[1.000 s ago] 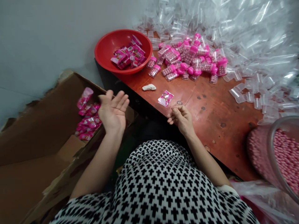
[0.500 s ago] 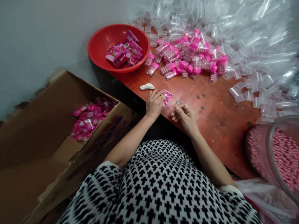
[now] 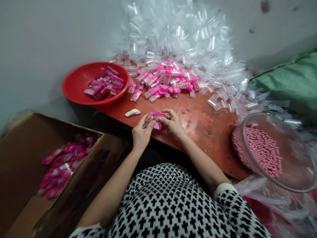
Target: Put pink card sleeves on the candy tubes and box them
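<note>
Between my two hands, over the near edge of the reddish table [image 3: 198, 132], is a small pink printed packet [image 3: 156, 119]. My left hand [image 3: 142, 134] pinches its left side with thumb and fingers. From the right, my right hand [image 3: 173, 123] grips the packet's other side, thumb on its face. A white crumpled piece [image 3: 132, 113] lies on the table just beyond my left hand. Clear tubes with pink caps and pink beads [image 3: 165, 79] are heaped behind the hands.
A red bowl [image 3: 71, 86] of pink packets stands at the back left. Down left is a cardboard box [image 3: 17, 142] holding pink packets [image 3: 61, 168]. Empty clear tubes [image 3: 178, 36] pile up behind. A clear tub [image 3: 297, 165] of pink beads stands right, near a green bag [image 3: 279, 79].
The view has shifted upward and to the right. My right hand has come to the packet and closed on it, and the packet is now held between both hands.
</note>
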A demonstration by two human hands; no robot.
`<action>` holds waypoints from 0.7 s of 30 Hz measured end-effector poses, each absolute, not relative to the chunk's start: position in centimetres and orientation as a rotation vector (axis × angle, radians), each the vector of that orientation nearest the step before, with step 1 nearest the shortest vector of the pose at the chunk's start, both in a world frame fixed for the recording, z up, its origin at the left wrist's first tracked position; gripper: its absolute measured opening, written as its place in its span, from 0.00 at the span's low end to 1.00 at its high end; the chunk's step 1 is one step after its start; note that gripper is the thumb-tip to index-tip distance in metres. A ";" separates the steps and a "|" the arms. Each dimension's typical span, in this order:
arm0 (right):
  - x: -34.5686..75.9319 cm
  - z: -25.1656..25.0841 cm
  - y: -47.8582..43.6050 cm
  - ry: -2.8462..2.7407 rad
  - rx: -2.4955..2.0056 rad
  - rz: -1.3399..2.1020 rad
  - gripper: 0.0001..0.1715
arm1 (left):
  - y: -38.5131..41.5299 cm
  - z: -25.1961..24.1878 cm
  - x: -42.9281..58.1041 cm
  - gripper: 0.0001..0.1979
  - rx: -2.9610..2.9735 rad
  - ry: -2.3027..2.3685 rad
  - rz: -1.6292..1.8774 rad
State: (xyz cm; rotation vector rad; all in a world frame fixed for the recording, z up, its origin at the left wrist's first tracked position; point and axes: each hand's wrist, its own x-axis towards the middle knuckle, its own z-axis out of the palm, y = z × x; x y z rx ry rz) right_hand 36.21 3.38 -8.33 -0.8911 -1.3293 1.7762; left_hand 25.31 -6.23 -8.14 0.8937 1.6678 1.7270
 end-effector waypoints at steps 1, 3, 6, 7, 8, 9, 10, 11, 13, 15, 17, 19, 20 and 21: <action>36.3 -8.1 3.6 -1.340 -0.878 1.805 0.28 | -6.2 -7.8 25.2 0.20 0.734 1.561 1.691; 36.2 -7.8 3.9 -1.367 -0.855 1.855 0.29 | -6.1 -7.4 24.9 0.21 0.486 1.343 1.595; 35.7 -7.7 4.3 -1.438 -0.857 1.870 0.29 | -6.3 -7.1 24.3 0.17 0.305 1.206 1.523; 35.5 -7.7 4.5 -1.491 -0.877 1.836 0.27 | -6.5 -7.0 24.1 0.16 0.271 1.219 1.533; 35.3 -7.7 4.6 -1.561 -0.912 1.772 0.26 | -6.7 -7.0 23.8 0.14 0.248 1.246 1.551; 35.2 -7.8 4.7 -1.652 -0.962 1.679 0.24 | -6.9 -7.0 23.5 0.13 0.227 1.284 1.575; 35.1 -7.8 4.8 -1.769 -1.021 1.559 0.22 | -7.2 -7.1 23.1 0.11 0.202 1.326 1.604; 35.0 -7.8 4.9 -1.915 -1.081 1.419 0.21 | -7.4 -7.1 22.8 0.10 0.172 1.362 1.631; 35.0 -7.7 5.2 -2.256 -1.161 1.084 0.20 | -7.7 -7.1 22.3 0.05 0.106 1.403 1.655; 35.3 -7.6 6.2 -2.521 -1.139 0.757 0.19 | -7.8 -7.0 22.2 0.02 0.049 1.402 1.642; 35.9 -7.1 8.4 -2.551 -1.085 0.565 0.19 | -7.7 -6.7 22.3 0.05 -0.001 1.379 1.622; 37.1 -6.4 11.9 -2.382 -1.111 0.480 0.19 | -7.5 -6.2 22.6 0.08 -0.058 1.357 1.597; 37.8 -6.0 14.1 -2.270 -1.173 0.428 0.17 | -7.4 -6.0 22.7 0.10 -0.087 1.348 1.586; 38.5 -5.5 16.3 -2.153 -1.273 0.355 0.17 | -7.3 -5.8 22.8 0.11 -0.116 1.338 1.578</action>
